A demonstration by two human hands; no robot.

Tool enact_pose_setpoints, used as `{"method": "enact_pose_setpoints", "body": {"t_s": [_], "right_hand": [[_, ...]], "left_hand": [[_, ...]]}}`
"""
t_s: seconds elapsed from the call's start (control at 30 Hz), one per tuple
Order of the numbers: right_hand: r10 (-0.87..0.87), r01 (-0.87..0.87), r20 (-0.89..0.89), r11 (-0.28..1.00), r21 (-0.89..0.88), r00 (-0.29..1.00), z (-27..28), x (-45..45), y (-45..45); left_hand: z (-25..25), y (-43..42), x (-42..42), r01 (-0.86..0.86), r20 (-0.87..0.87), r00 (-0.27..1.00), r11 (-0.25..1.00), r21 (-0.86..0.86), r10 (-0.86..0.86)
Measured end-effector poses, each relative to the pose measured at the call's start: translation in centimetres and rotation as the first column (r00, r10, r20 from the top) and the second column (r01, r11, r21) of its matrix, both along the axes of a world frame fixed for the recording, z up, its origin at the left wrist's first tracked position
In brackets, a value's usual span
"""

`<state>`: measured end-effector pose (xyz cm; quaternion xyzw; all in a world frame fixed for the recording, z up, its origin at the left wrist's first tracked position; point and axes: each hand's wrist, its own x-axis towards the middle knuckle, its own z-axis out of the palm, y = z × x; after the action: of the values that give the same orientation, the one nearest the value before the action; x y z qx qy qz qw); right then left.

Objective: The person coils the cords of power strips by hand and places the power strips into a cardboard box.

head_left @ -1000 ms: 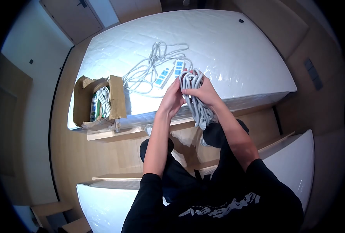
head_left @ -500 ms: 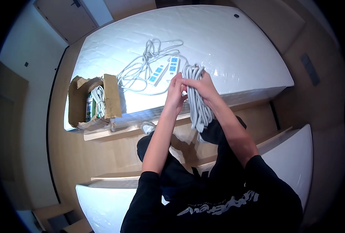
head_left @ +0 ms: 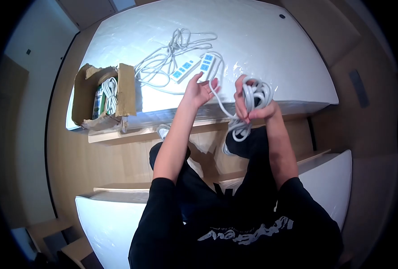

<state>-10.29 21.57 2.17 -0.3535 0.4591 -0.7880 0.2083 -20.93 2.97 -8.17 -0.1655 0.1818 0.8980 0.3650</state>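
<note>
The right hand (head_left: 267, 111) is gripping a coiled grey cable (head_left: 257, 92), fingers and thumb closing round its middle; the bundle's long axis is running through the grip, with loops showing above and more hanging below, towards the knee. The left hand (head_left: 200, 93) is holding nothing firmly: its palm is facing up, fingers parted. A strand is passing its fingertips; contact cannot be confirmed. That strand is rising from the coil towards the upright power strip (head_left: 206, 65), which is lying just beyond the left hand, the nearer of the two, its long axis pointing away from the person. A slanted power strip (head_left: 184, 71) is lying beside it. Both are resting on the plastic-covered mattress (head_left: 261, 45), with loose cable (head_left: 168, 53) spreading beyond. A cardboard box (head_left: 127, 92) is standing open at the left edge. Farther off, a door (head_left: 86, 11) is partly showing.
</note>
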Motion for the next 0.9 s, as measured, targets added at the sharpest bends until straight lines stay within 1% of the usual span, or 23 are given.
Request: {"method": "enact_pose_setpoints", "body": {"t_s": [0.03,0.07,0.1,0.13,0.17,0.2,0.23,0.27,0.3,0.33,0.4,0.43,0.47,0.53,0.57,0.6,0.67,0.7,0.77,0.8,0.87,0.9], "right_hand": [[0.062,-0.060,0.017,0.996,-0.063,0.998,0.1,0.2,-0.7],[0.066,-0.065,0.016,0.996,-0.062,0.998,-0.1,-0.1,-1.0],[0.024,-0.012,0.086,0.989,-0.145,0.996,-0.5,-0.4,-1.1],[-0.015,0.051,0.157,0.973,-0.224,0.987,-1.1,-0.8,-1.2],[-0.087,0.126,0.175,0.966,-0.227,0.981,-1.5,-1.6,-0.9],[-0.094,0.132,0.172,0.965,-0.228,0.981,-1.7,-2.4,-0.7],[-0.239,0.327,0.340,0.916,-0.231,0.910,-2.0,-3.2,-0.5],[-0.360,0.509,0.499,0.838,-0.200,0.788,-2.2,-4.0,-0.2],[-0.394,0.551,0.566,0.825,-0.130,0.724,-2.4,-5.0,0.4],[-0.395,0.553,0.567,0.823,-0.131,0.723,-2.9,-6.0,0.7],[-0.327,0.562,0.723,0.820,-0.102,0.609,-3.8,-7.3,0.9],[-0.360,0.571,0.720,0.818,-0.061,0.593,-4.2,-7.6,0.6],[-0.360,0.573,0.721,0.817,-0.062,0.592,-4.6,-8.0,0.5],[-0.432,0.599,0.732,0.800,0.040,0.528,-5.8,-9.2,0.6],[-0.471,0.640,0.732,0.766,0.063,0.492,-6.5,-9.7,0.6],[-0.467,0.641,0.735,0.765,0.059,0.491,-7.1,-10.0,0.7],[-0.564,0.705,0.712,0.695,0.138,0.417,-8.4,-10.5,1.1],[-0.565,0.709,0.715,0.691,0.138,0.411,-8.4,-10.2,1.0],[-0.554,0.653,0.721,0.734,0.187,0.415,-8.2,-9.9,0.2],[-0.555,0.655,0.722,0.732,0.188,0.413,-8.3,-10.0,-0.2],[-0.593,0.643,0.683,0.730,0.232,0.426,-8.6,-10.0,-0.8],[-0.585,0.636,0.679,0.739,0.222,0.443,-8.7,-10.1,-0.7]], "left_hand": [[0.2,-0.1,-0.5,-0.002,0.051,0.999,1.000,0.016,0.001],[-0.1,-0.3,-0.9,-0.007,0.049,0.999,1.000,0.017,0.006],[0.2,-0.6,-0.8,0.130,-0.111,0.987,0.984,0.118,-0.117],[0.6,-0.7,-0.7,0.281,-0.280,0.934,0.940,0.192,-0.222],[0.8,-0.1,-0.2,0.226,-0.293,0.930,0.974,-0.025,-0.223],[1.6,0.2,0.6,0.233,-0.295,0.927,0.972,-0.026,-0.230],[2.1,0.4,1.3,0.222,-0.358,0.894,0.960,-0.169,-0.270],[2.3,0.5,1.7,0.196,-0.410,0.856,0.931,-0.308,-0.315],[1.1,0.2,1.3,0.204,-0.453,0.823,0.922,-0.329,-0.344],[1.8,0.5,1.9,0.206,-0.451,0.823,0.921,-0.330,-0.346],[2.9,1.2,3.1,0.055,-0.419,0.844,0.830,-0.555,-0.336],[2.0,0.9,2.8,0.075,-0.447,0.809,0.822,-0.565,-0.381],[1.7,0.8,2.9,0.077,-0.445,0.809,0.821,-0.566,-0.383],[1.6,0.8,3.2,0.073,-0.428,0.785,0.753,-0.654,-0.448],[1.5,0.7,3.4,0.083,-0.426,0.778,0.748,-0.659,-0.462],[1.6,0.4,3.6,0.085,-0.422,0.778,0.744,-0.663,-0.465],[1.8,0.1,3.9,0.120,-0.410,0.816,0.813,-0.569,-0.408],[1.9,0.3,4.2,0.127,-0.407,0.814,0.811,-0.571,-0.414],[2.1,1.0,4.4,0.167,-0.360,0.827,0.800,-0.577,-0.433],[1.5,2.3,4.7,0.090,-0.324,0.886,0.810,-0.580,-0.330],[0.3,2.8,5.3,0.181,-0.416,0.824,0.874,-0.450,-0.384],[3.4,2.3,6.7,0.210,-0.363,0.864,0.905,-0.370,-0.349]]}}
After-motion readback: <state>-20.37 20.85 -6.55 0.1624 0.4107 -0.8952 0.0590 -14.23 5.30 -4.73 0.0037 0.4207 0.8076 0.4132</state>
